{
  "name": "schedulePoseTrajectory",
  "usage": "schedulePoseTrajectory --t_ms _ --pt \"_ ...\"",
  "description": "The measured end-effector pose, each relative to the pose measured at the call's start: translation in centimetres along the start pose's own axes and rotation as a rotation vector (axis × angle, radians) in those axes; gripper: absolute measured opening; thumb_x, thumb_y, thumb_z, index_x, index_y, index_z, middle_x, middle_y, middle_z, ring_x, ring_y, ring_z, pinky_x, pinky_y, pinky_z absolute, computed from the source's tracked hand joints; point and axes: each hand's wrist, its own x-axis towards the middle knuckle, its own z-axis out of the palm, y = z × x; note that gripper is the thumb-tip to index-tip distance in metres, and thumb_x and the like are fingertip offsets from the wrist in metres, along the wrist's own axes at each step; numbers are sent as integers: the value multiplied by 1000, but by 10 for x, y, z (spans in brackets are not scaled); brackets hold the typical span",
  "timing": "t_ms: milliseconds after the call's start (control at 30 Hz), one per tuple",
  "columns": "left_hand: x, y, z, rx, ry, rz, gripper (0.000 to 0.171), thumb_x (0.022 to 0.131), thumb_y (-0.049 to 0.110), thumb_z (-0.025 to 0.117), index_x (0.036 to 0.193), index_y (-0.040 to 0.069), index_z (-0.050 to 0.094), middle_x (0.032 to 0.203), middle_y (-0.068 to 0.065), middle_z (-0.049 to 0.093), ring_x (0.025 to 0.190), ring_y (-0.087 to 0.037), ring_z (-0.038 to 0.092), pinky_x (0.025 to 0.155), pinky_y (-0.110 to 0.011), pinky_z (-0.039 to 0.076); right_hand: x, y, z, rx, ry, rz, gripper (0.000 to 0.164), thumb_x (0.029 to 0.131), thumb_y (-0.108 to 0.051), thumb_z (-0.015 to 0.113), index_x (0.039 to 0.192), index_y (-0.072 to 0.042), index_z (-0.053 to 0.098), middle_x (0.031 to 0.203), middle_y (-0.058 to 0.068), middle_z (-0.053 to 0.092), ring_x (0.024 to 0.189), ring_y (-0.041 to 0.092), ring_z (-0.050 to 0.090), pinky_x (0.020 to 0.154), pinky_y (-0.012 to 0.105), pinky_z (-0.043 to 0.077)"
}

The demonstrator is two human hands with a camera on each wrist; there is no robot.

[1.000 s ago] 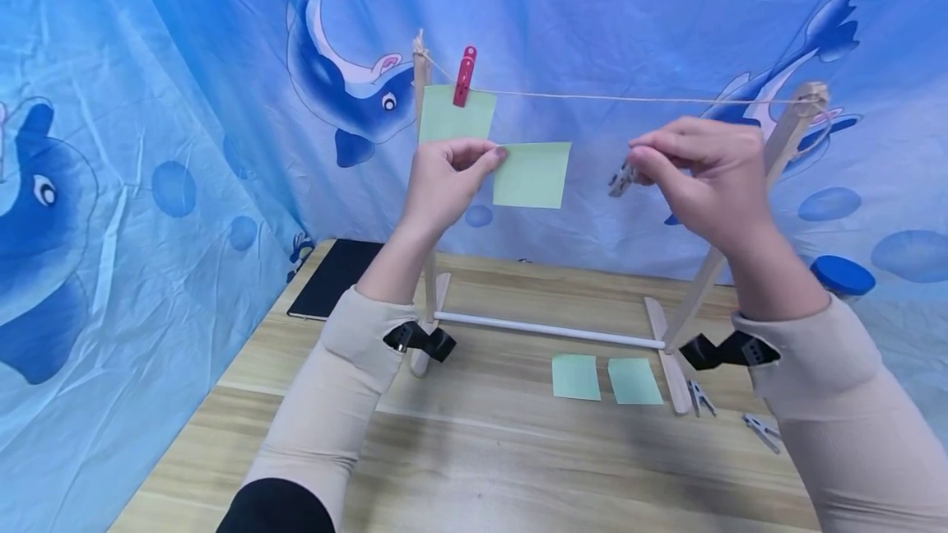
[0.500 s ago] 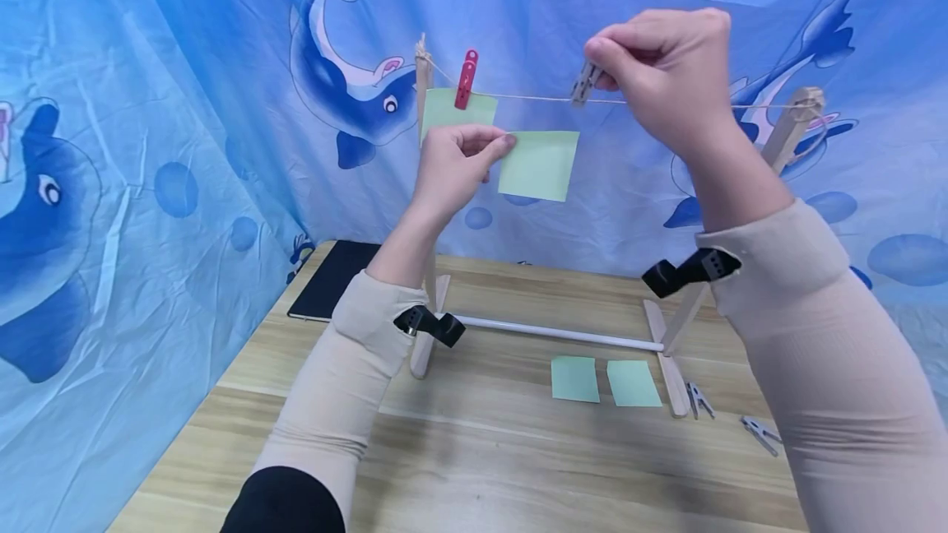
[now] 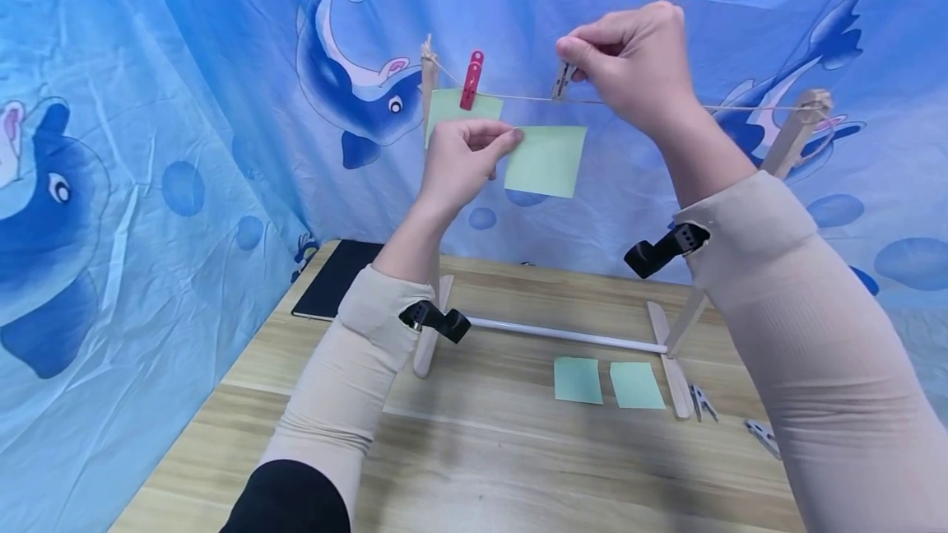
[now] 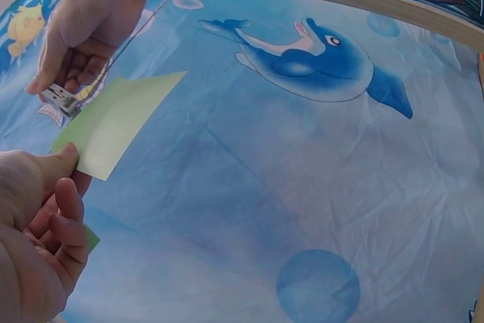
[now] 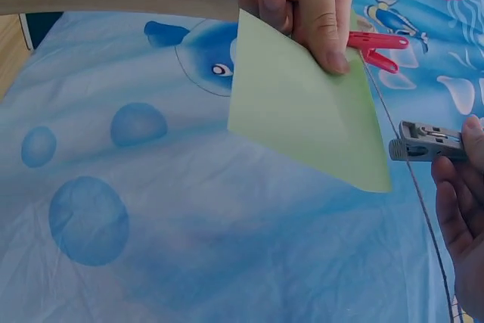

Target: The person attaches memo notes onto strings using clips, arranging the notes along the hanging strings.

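My left hand (image 3: 462,163) pinches a pale green paper note (image 3: 548,163) by its upper left corner, just below the string (image 3: 518,97). Between the thumb and fingers of my right hand (image 3: 637,64) is a grey clothespin (image 3: 563,82), its tip at the string above the note. In the right wrist view the string crosses the tip of the grey clothespin (image 5: 427,141); whether it grips the string I cannot tell. The note and this clothespin are apart. To the left, a red clothespin (image 3: 471,81) holds another green note (image 3: 448,105) on the string, partly behind my left hand.
The string runs between wooden posts (image 3: 788,142) joined low down by a white rod (image 3: 563,336). Two green notes (image 3: 578,381) lie on the wooden table (image 3: 481,467), with grey clothespins (image 3: 702,403) at their right. A black notebook (image 3: 333,278) lies back left, before a blue curtain (image 3: 222,105).
My right hand has risen and moved left, bringing the grey clothespin up to the string. The left hand has lifted the note slightly and shifted it a little right.
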Motion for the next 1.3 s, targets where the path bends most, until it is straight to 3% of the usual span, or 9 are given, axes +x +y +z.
schedulePoseTrajectory --t_ms 167,400,600,1033,1300 --pt "2 -1 0 4 9 -16 21 93 27 76 101 9 80 88 -2 75 66 -18 60 59 -27 51 -1 3 3 4 -51 20 21 95 -25 72 101 -7 81 86 2 74 69 3 63 66 14 50" --pt "3 0 1 -7 34 -22 21 92 25 77 102 7 80 92 -4 76 87 -14 66 74 -26 49 -3 4 5 13 -94 31 22 95 -24 72 102 -5 81 91 8 75 70 5 65 70 15 54" --pt "6 0 1 -22 46 -24 21 92 25 78 101 6 80 91 -4 76 87 -15 67 75 -26 50 -3 4 3 6 -117 31 23 96 -23 71 102 -3 80 96 14 76 71 2 66 75 17 56" --pt "11 3 1 -61 28 -11 21 92 23 78 102 5 80 94 -6 76 91 -14 68 79 -27 52 0 2 -1 -37 -161 16 20 95 -24 71 104 -8 80 99 14 77 79 -4 69 79 19 57" --pt "12 5 0 -116 25 -32 20 92 20 77 102 2 79 94 -7 76 90 -17 69 69 -26 47 0 3 -2 -54 -167 -34 20 96 -23 70 102 -7 81 97 12 77 79 -7 68 79 18 57"
